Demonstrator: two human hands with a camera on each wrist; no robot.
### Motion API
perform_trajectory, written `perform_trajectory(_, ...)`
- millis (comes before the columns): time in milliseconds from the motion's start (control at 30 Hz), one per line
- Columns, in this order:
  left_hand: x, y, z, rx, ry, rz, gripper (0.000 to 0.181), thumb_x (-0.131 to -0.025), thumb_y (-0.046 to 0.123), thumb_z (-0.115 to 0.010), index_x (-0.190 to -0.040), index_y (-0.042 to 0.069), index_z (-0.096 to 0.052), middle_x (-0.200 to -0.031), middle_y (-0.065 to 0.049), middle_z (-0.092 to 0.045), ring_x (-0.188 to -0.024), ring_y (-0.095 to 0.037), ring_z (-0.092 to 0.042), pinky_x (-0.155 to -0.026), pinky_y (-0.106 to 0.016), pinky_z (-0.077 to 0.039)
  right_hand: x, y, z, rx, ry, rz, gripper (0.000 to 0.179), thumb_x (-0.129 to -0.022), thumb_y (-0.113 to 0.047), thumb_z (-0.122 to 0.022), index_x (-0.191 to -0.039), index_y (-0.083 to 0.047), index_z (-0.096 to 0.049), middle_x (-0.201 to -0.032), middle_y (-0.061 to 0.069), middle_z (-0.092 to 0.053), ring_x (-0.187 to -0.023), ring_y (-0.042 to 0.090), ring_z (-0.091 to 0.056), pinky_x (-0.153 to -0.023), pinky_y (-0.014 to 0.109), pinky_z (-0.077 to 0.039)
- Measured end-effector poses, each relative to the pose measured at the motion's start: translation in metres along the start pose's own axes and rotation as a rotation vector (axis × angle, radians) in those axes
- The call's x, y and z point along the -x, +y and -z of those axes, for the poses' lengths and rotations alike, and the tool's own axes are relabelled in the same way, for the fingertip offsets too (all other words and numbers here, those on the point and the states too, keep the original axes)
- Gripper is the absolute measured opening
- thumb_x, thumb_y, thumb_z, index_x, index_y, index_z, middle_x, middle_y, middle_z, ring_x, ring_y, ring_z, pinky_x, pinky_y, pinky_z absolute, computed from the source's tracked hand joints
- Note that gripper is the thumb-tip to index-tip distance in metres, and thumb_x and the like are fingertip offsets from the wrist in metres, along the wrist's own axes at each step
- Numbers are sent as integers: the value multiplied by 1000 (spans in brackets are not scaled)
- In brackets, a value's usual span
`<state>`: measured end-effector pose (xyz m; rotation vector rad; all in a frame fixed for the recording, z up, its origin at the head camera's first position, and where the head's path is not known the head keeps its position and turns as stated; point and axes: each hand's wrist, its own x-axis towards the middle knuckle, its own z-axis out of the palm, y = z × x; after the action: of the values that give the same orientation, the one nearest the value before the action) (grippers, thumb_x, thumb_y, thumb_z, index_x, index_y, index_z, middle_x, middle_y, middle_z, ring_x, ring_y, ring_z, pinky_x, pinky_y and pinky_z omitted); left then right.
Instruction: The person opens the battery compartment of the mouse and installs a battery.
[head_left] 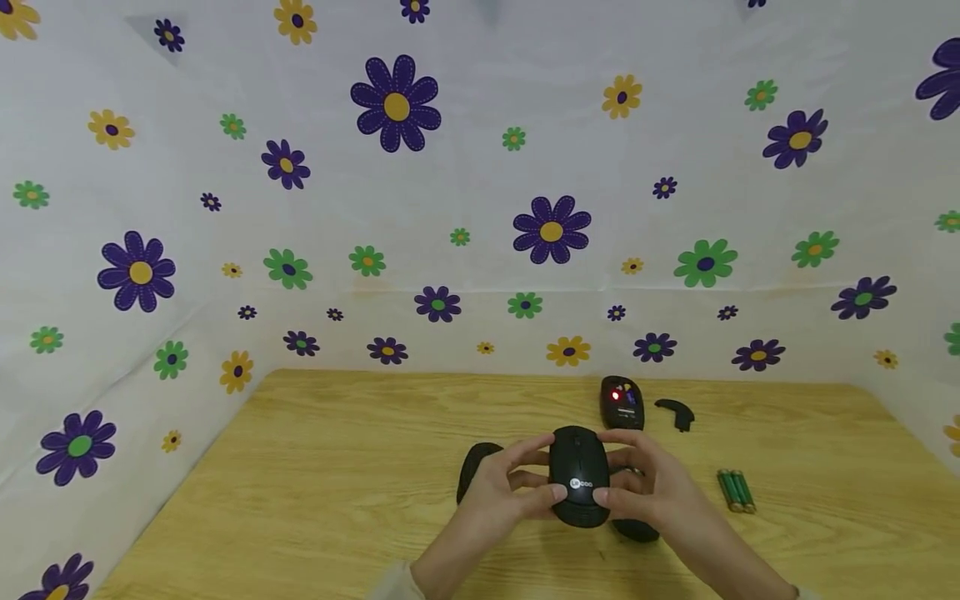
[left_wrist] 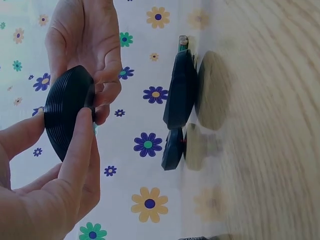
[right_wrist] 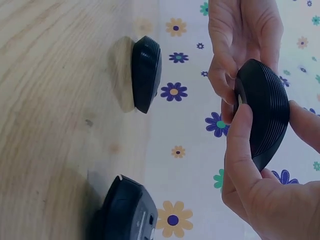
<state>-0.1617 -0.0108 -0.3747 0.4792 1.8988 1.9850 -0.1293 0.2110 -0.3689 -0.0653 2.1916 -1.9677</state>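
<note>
Between both hands is a black computer mouse (head_left: 579,467) with a white logo, held above the wooden table, its top towards the head camera. My left hand (head_left: 491,493) grips its left side with thumb and fingers; my right hand (head_left: 654,496) grips the right side the same way. Ridges line the side of this mouse (left_wrist: 67,110) in the left wrist view. Partly hidden behind the left hand lies another black mouse (head_left: 474,468). A further black mouse (head_left: 636,530) lies beneath the right hand, mostly covered by it.
At the back of the table (head_left: 337,450), an overturned mouse (head_left: 622,404) shows a red light. Beside it lies a curved black piece (head_left: 678,412). Green batteries (head_left: 737,490) lie to the right of the right hand. A flower-patterned cloth (head_left: 465,183) rises behind the table and along its sides.
</note>
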Motion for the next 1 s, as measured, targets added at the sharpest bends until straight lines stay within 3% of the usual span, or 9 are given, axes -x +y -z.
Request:
perform_trajectory(300, 5, -8, -2, 16, -5, 31, 59, -89, -6, -73, -144, 5, -56, -123, -11, -60, -100, -22, -66, -77, -37, -63, 3, 7, 1, 7, -19, -16, 77, -91, -3, -72, -152, 3, -25, -125, 21, -53, -98, 26, -62, -81, 37, -60)
perform_trajectory(767, 8, -5, 0, 3, -3, 18, 62, -88, -8, -73, -145, 7, -55, -127, -10, -59, -102, -23, -65, -77, -40, -63, 6, 5, 2, -5, -52, 17, 73, -96, -5, -68, -153, 3, -23, -128, 23, -50, -101, 27, -63, -83, 39, -60)
perform_trajectory(1000, 8, -7, 0, 11, 9, 7, 61, -87, -8, -73, -144, 6, -56, -149, -12, -44, -105, -25, -65, -78, -41, -63, 4, 8, 1, -23, -67, 46, 68, -98, -5, -66, -152, 5, -25, -128, 25, -49, -103, 28, -64, -83, 41, -61)
